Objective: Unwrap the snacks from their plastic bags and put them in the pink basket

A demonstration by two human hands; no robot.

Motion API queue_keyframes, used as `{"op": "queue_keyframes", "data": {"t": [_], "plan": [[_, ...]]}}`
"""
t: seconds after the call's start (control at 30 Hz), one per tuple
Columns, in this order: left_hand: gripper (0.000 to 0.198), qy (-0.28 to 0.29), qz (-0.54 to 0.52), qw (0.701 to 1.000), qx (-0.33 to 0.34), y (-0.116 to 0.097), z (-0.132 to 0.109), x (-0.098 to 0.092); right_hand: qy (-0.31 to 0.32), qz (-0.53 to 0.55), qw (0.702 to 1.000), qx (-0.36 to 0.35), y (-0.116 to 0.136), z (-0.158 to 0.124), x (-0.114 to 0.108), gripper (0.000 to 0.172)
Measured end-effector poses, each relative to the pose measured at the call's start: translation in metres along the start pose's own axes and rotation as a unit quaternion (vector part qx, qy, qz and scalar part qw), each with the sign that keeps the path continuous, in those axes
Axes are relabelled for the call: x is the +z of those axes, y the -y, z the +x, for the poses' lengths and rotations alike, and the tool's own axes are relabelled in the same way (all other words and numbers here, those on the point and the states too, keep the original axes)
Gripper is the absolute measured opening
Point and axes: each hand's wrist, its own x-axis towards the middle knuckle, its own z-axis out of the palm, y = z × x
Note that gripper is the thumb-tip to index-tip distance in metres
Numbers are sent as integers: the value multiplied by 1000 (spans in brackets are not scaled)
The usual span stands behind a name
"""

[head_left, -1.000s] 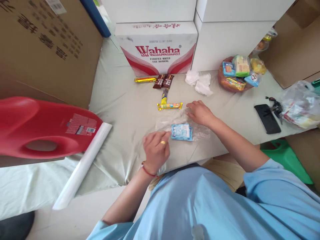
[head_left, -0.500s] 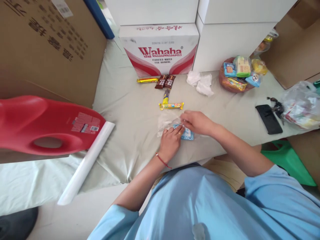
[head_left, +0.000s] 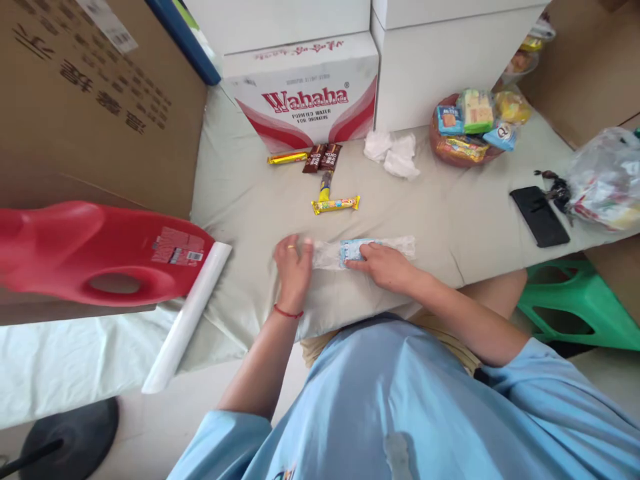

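A clear plastic strip (head_left: 327, 255) lies stretched sideways near the table's front edge, with a light-blue packet (head_left: 351, 250) on or within it; which of the two I cannot tell. My right hand (head_left: 387, 265) rests its fingers on the packet's right part, thumb and fingers somewhat apart. At the strip's left end, my left hand (head_left: 294, 267) has its thumb and index finger raised around the edge, slightly blurred; whether it pinches the plastic is unclear. Beyond them lie a yellow snack stick (head_left: 336, 204), a small yellow-ended packet (head_left: 325, 186) and brown cocoa packets (head_left: 330, 157).
Crumpled white tissues (head_left: 400, 157) and a snack basket (head_left: 455, 157) are farther back. A phone (head_left: 540, 217) and plastic bag (head_left: 607, 180) lie right. On the left are a red jug (head_left: 120, 253) and white roll (head_left: 187, 317). A Wahaha box (head_left: 310, 100) stands behind.
My left hand has moved left, off the packet. My right hand has come down onto the packet, and the plastic now extends flat to both sides. The camera view has shifted slightly.
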Motion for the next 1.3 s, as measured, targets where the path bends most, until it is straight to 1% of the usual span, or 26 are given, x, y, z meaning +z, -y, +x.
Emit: {"op": "queue_keyframes", "data": {"t": [0.07,0.1,0.17,0.23,0.27,0.33,0.43,0.47,0.5,0.53,0.57,0.63,0.67,0.7,0.73,0.77,0.83,0.93,1.0,1.07,1.1,1.13,1.2,1.3], "plan": [[31,26,36,999,0,-12,0,3,2,24,1000,8,-1,1,-3,40],[27,31,24,999,-11,-20,-2,5,4,37,999,12,-2,2,-4,39],[19,60,-31,998,-20,-38,-8,7,7,58,998,13,-5,3,-3,37],[15,73,-79,994,-19,-59,-17,11,2,71,997,-2,-8,4,1,36],[14,76,-89,993,-8,-69,-21,14,-6,76,997,-15,-10,3,3,35],[16,92,-96,991,33,-87,-29,23,-35,95,994,-39,-14,-1,8,33],[30,128,-61,983,116,-101,-42,38,-75,169,979,-86,-22,-17,14,28],[34,134,-31,980,142,-102,-47,42,-84,204,971,-95,-25,-24,17,25],[38,139,5,976,165,-102,-52,45,-100,238,962,-87,-27,-30,19,25],[41,145,43,971,184,-101,-57,48,-127,263,955,-53,-29,-37,22,26],[45,151,79,965,200,-99,-62,50,-164,276,947,9,-30,-42,25,28],[56,163,136,951,225,-96,-71,52,-239,251,921,177,-29,-48,31,33],[60,166,156,945,234,-95,-75,52,-258,219,907,250,-26,-49,34,38],[62,168,172,940,242,-95,-77,53,-261,183,899,301,-23,-49,35,44],[63,168,183,937,246,-96,-79,53,-252,148,897,330,-20,-48,36,47],[63,167,192,934,250,-96,-80,53,-241,115,901,343,-16,-48,35,45],[63,163,204,931,254,-97,-80,53,-226,62,908,348,-13,-49,31,32],[63,158,210,929,260,-97,-79,52,-219,38,913,341,-16,-59,19,14],[62,159,206,929,263,-96,-79,52,-199,87,919,328,-22,-68,9,10],[62,162,197,929,268,-95,-79,52,-183,163,917,315,-26,-70,-3,13],[62,164,193,928,272,-95,-79,53,-182,191,913,311,-26,-67,-9,15],[62,167,189,928,276,-95,-78,53,-184,205,911,306,-25,-60,-15,16],[60,175,185,925,283,-96,-78,55,-179,190,917,301,-19,-36,-23,15],[52,186,172,923,291,-96,-78,56,-125,113,937,307,-3,13,-28,12]]}}
